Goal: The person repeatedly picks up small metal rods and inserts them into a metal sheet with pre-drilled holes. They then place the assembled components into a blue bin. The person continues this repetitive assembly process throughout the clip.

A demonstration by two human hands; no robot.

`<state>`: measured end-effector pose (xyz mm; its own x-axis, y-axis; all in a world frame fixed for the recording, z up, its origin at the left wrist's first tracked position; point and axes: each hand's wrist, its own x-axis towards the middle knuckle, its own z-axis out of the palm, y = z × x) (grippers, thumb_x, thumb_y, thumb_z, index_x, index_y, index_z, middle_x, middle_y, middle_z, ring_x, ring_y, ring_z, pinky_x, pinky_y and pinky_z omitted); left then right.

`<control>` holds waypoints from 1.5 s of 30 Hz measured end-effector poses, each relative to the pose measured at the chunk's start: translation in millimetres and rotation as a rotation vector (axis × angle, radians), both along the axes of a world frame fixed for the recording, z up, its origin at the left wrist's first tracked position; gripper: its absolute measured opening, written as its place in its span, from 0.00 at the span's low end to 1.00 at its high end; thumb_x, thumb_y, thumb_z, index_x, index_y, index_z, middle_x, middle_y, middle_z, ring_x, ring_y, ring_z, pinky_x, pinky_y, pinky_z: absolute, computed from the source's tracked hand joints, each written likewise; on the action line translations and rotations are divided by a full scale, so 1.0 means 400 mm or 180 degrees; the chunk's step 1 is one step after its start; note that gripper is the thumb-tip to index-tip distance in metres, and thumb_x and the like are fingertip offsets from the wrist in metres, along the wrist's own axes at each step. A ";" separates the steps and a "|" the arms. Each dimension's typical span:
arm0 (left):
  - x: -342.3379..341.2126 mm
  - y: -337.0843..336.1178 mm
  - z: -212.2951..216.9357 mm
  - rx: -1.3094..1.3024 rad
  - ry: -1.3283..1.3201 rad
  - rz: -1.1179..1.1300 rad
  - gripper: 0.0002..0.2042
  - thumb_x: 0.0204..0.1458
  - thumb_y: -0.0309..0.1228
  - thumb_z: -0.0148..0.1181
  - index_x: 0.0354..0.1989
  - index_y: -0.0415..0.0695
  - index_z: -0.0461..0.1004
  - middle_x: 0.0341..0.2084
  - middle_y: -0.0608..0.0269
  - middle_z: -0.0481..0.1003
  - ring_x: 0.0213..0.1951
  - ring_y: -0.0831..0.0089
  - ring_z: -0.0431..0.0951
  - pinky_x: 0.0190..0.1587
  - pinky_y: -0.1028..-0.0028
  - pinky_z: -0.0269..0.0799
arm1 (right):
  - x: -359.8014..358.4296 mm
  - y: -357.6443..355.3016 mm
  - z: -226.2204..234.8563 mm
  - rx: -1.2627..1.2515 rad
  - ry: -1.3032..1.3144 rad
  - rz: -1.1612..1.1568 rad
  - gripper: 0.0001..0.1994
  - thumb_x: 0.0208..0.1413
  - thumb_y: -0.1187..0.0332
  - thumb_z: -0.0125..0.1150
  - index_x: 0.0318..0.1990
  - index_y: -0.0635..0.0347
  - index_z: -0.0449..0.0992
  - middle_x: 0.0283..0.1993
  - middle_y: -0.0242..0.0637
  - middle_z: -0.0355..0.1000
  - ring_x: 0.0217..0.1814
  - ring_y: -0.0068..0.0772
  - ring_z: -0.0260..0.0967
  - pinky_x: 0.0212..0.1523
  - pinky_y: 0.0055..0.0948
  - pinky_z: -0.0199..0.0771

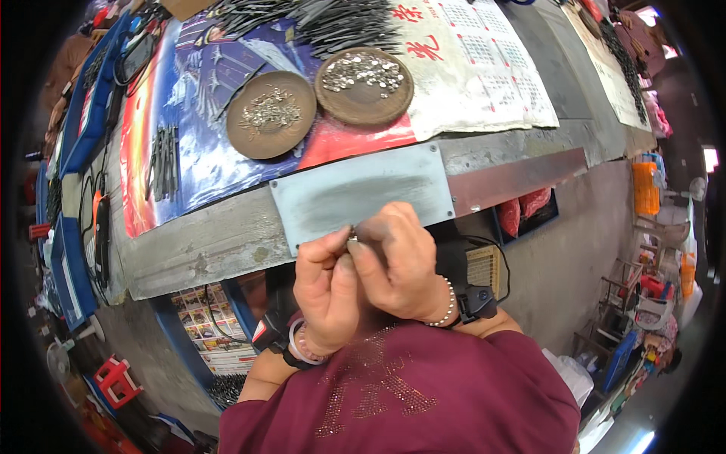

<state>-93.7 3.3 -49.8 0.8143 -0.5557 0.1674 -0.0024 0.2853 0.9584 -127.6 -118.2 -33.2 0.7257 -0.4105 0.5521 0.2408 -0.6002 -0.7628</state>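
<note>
Over the near edge of a pale grey-blue plate (416, 170), my two hands meet fingertip to fingertip. Between the pinched fingers shows a small shiny metal piece (352, 236); most of it is covered, so its kind is unclear. My left hand (325, 291) and my right hand (398, 268) are both closed on it. Beyond the plate stand two round brown dishes. Small silvery metal parts lie loosely in the left dish (249, 149), and shiny flat metal pieces fill part of the right dish (370, 113).
A printed sheet (484, 98) covers much of the workbench (204, 261). Long thin black pieces (344, 26) are heaped at the back, with a smaller bundle (164, 163) at left. A blue tray (200, 333) sits below the bench; red bags (522, 212) lie in a bin at right.
</note>
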 end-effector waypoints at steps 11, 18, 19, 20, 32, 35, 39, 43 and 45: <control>-0.002 -0.002 0.009 -0.0068 0.0163 0.0059 0.16 0.62 0.21 0.45 0.58 0.33 0.60 0.49 0.53 0.69 0.48 0.74 0.71 0.53 0.74 0.67 | -0.011 -0.020 0.003 0.0418 -0.0043 0.0161 0.08 0.47 0.75 0.64 0.35 0.65 0.72 0.30 0.39 0.69 0.29 0.41 0.67 0.33 0.35 0.67; -0.002 -0.009 0.002 0.0006 0.0089 0.0092 0.15 0.62 0.21 0.45 0.57 0.33 0.59 0.49 0.54 0.69 0.48 0.74 0.71 0.54 0.73 0.65 | -0.007 0.009 -0.019 -0.0071 -0.0140 -0.0273 0.07 0.46 0.76 0.61 0.34 0.64 0.71 0.34 0.38 0.69 0.31 0.40 0.65 0.39 0.38 0.63; -0.002 -0.010 0.002 0.0060 0.0108 0.0108 0.15 0.62 0.21 0.45 0.57 0.33 0.59 0.48 0.54 0.69 0.48 0.74 0.71 0.54 0.73 0.65 | -0.006 0.014 -0.019 -0.0048 -0.0069 -0.0324 0.07 0.46 0.76 0.61 0.34 0.64 0.71 0.34 0.38 0.69 0.31 0.41 0.65 0.39 0.38 0.63; -0.002 -0.011 0.002 0.0110 0.0126 0.0121 0.15 0.62 0.21 0.44 0.58 0.33 0.59 0.48 0.54 0.69 0.48 0.74 0.71 0.54 0.74 0.65 | -0.006 0.017 -0.018 -0.0030 0.0001 -0.0378 0.07 0.46 0.76 0.60 0.33 0.64 0.71 0.34 0.38 0.69 0.32 0.41 0.65 0.40 0.38 0.63; 0.051 -0.004 0.076 0.0315 0.1068 -0.1089 0.23 0.62 0.28 0.50 0.64 0.39 0.54 0.33 0.54 0.73 0.20 0.82 0.64 0.23 0.86 0.59 | -0.037 -0.084 0.013 0.2167 0.0742 0.1038 0.07 0.61 0.72 0.54 0.37 0.70 0.71 0.30 0.40 0.70 0.28 0.28 0.71 0.26 0.27 0.69; 0.057 0.000 0.092 0.0353 0.0962 -0.1153 0.19 0.63 0.26 0.45 0.62 0.37 0.55 0.29 0.56 0.72 0.20 0.84 0.63 0.23 0.87 0.56 | -0.026 -0.068 0.007 0.1949 0.0325 0.0753 0.08 0.61 0.72 0.55 0.35 0.72 0.71 0.29 0.40 0.69 0.27 0.24 0.70 0.22 0.22 0.67; 0.030 -0.003 0.075 0.0177 0.0591 -0.0318 0.15 0.61 0.18 0.43 0.57 0.34 0.59 0.38 0.59 0.73 0.39 0.79 0.73 0.44 0.80 0.69 | -0.013 -0.031 -0.003 0.1066 0.0316 0.0641 0.08 0.52 0.73 0.64 0.34 0.68 0.72 0.28 0.40 0.69 0.24 0.32 0.68 0.26 0.26 0.68; 0.028 0.017 0.052 0.0518 -0.0132 -0.0317 0.14 0.63 0.21 0.43 0.56 0.35 0.56 0.45 0.57 0.70 0.43 0.80 0.70 0.46 0.82 0.66 | -0.007 0.001 -0.014 0.1121 0.0169 0.0519 0.08 0.51 0.73 0.65 0.35 0.67 0.72 0.27 0.41 0.68 0.24 0.35 0.67 0.25 0.26 0.66; 0.028 0.026 0.048 0.0507 -0.0215 -0.0326 0.13 0.63 0.22 0.43 0.55 0.33 0.57 0.46 0.55 0.70 0.46 0.78 0.71 0.50 0.79 0.66 | -0.007 0.014 -0.019 0.0952 0.0104 0.0407 0.08 0.52 0.74 0.62 0.36 0.67 0.71 0.29 0.42 0.67 0.27 0.41 0.66 0.27 0.32 0.66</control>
